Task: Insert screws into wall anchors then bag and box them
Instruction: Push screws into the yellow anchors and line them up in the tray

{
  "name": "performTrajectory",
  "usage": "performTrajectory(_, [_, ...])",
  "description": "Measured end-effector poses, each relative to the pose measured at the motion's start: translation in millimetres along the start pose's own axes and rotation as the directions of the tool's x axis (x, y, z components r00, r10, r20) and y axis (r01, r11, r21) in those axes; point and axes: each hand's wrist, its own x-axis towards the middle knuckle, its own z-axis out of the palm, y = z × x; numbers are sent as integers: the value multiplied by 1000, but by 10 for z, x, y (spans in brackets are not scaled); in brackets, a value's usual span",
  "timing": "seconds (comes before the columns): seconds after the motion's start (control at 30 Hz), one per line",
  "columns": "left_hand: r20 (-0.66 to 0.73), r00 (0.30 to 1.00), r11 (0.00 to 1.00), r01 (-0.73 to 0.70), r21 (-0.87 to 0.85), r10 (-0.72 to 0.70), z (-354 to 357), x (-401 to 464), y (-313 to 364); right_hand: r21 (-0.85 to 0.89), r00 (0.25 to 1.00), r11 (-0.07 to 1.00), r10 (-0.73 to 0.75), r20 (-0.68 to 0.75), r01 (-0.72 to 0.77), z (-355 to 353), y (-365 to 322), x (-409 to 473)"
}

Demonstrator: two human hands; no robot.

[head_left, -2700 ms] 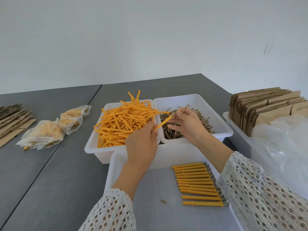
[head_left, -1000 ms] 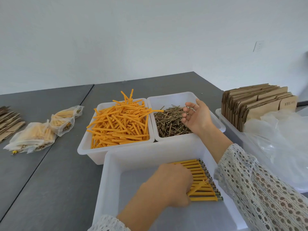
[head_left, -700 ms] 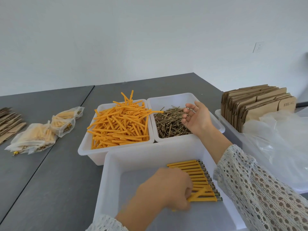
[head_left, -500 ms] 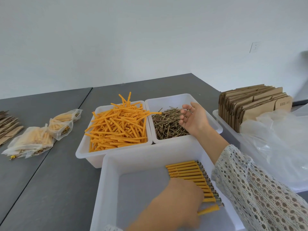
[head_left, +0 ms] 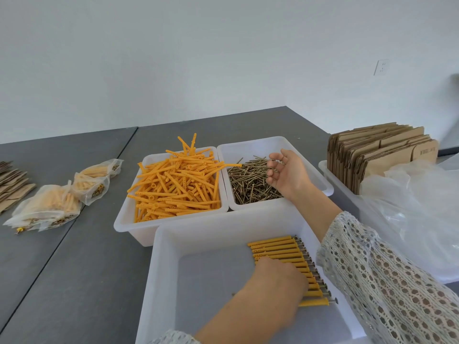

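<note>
A near white bin (head_left: pixel 161 269) holds a neat row of orange anchors with screws in them (head_left: pixel 275 248). My left hand (head_left: pixel 280 279) lies over the lower part of that row. The lowest anchor (head_left: pixel 314 302) sticks out from under it, lined up with the others. The fingers are hidden, so its hold is unclear. Behind it, one bin is heaped with loose orange anchors (head_left: pixel 173 184) and another holds loose screws (head_left: pixel 248 187). My right hand (head_left: pixel 285 175) hovers over the screws with loosely curled fingers, holding nothing.
Filled clear bags of anchors (head_left: pixel 49 207) lie on the grey table at left, beside flat cardboard pieces (head_left: pixel 10 180). At right a tray holds folded cardboard boxes (head_left: pixel 380 155) and a pile of clear plastic bags (head_left: pixel 412 214).
My left hand carried an assembled anchor from the far bins down to the near bin and set it level at the bottom of the row. My right hand stayed over the screws.
</note>
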Motion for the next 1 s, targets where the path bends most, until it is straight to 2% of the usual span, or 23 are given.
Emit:
performTrajectory(0.03, [-34, 999, 999, -19, 28, 19, -193, 335, 330, 0, 1000, 1000, 0, 2, 0, 0, 0, -1])
performTrajectory(0.1, [19, 996, 994, -86, 66, 85, -72, 442, 466, 0, 1000, 1000, 2, 6, -2, -1, 2, -3])
performTrajectory(0.17, [37, 998, 998, 40, 46, -42, -95, 397, 412, -4, 1000, 1000, 4, 11, -4, -3, 3, -1])
performTrajectory(0.27, [-14, 1000, 996, 15, 93, -14, -79, 412, 428, -15, 1000, 1000, 2, 20, -1, -2, 7, -1])
performTrajectory(0.53, [-4, 999, 998, 53, 28, -53, -40, 429, 390, -48, 999, 999, 9, 36, -8, 5, 4, -12])
performTrajectory(0.6, [-19, 999, 999, 43, -32, -44, -37, 426, 356, -137, 1000, 991, -8, 10, 9, 25, 6, -24])
performTrajectory(0.63, [-51, 998, 997, 41, -70, -44, -46, 429, 323, -246, 999, 968, -52, -15, 47, 38, 14, -30])
performTrajectory(0.67, [-96, 993, 992, 50, -112, -61, -61, 434, 281, -411, 991, 905, -134, -29, 110, 46, 30, -33])
performTrajectory(0.7, [-151, 984, 983, 71, -167, -96, -88, 444, 226, -600, 969, 777, -247, -9, 192, 42, 59, -29])
performTrajectory(0.73, [-219, 965, 970, 94, -224, -144, -115, 460, 148, -758, 934, 593, -354, 55, 270, 33, 93, -24])
performTrajectory(0.77, [-297, 934, 955, 114, -274, -196, -139, 482, 53, -857, 896, 407, -425, 131, 318, 27, 126, -23])
performTrajectory(0.8, [-380, 891, 940, 125, -317, -247, -163, 495, -49, -908, 874, 264, -450, 183, 326, 19, 151, -22])
performTrajectory(0.9, [-592, 716, 911, 156, -382, -371, -198, 476, -362, -969, 906, 18, -359, 225, 248, -8, 185, -10])
performTrajectory(1.0, [-703, 534, 882, 302, -361, -470, -156, 415, -667, -973, 952, -120, -216, 218, 195, 5, 194, -10])
